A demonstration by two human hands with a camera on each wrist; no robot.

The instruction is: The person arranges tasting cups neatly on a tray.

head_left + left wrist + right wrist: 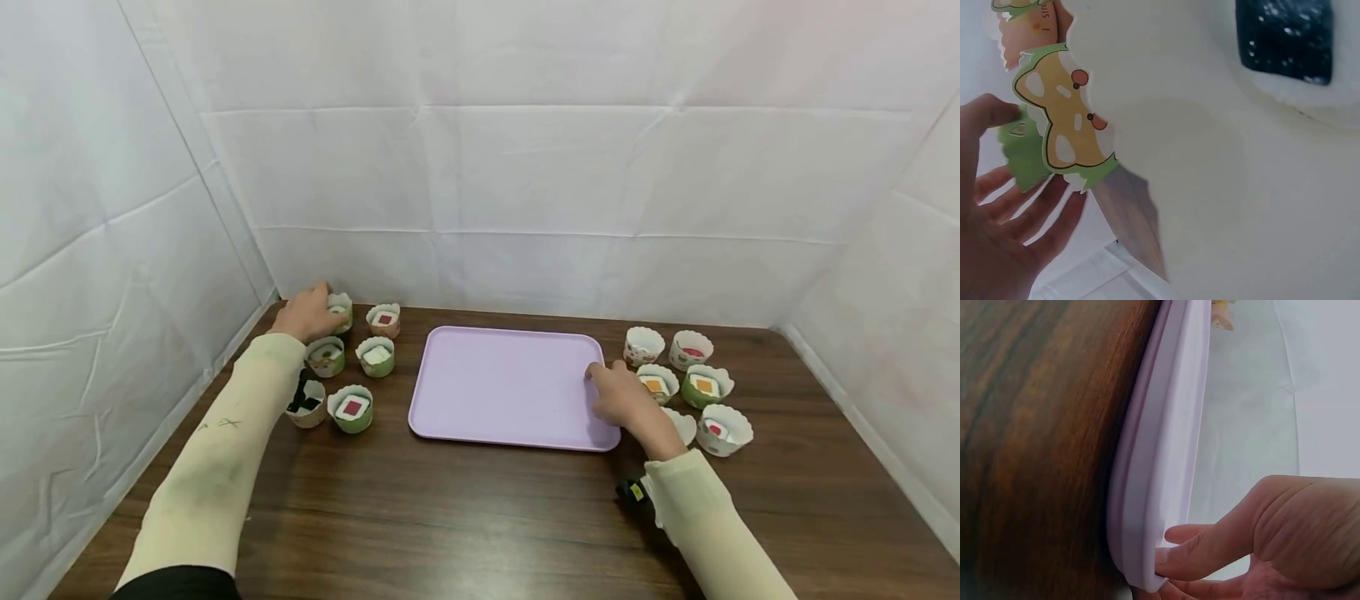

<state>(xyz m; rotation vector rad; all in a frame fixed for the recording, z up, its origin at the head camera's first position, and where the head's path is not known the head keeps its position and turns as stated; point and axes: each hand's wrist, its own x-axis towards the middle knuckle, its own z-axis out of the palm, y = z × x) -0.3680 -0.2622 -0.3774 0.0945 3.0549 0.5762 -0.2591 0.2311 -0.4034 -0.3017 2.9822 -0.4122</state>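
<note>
At the back left of the table, my left hand grips a green patterned paper cup. In the left wrist view, thumb and fingers stand on either side of this green cup; a yellow cartoon figure shows beside it. My right hand is at the right edge of a lilac tray. The right wrist view shows its thumb on the rim of the tray near a corner, with the fingers around the outside. The tray lies flat on the table.
More paper cups with small white, red and orange pieces stand left of the tray, such as a green cup. Several others stand to the right, including a white cup. White cloth walls enclose the dark wooden table.
</note>
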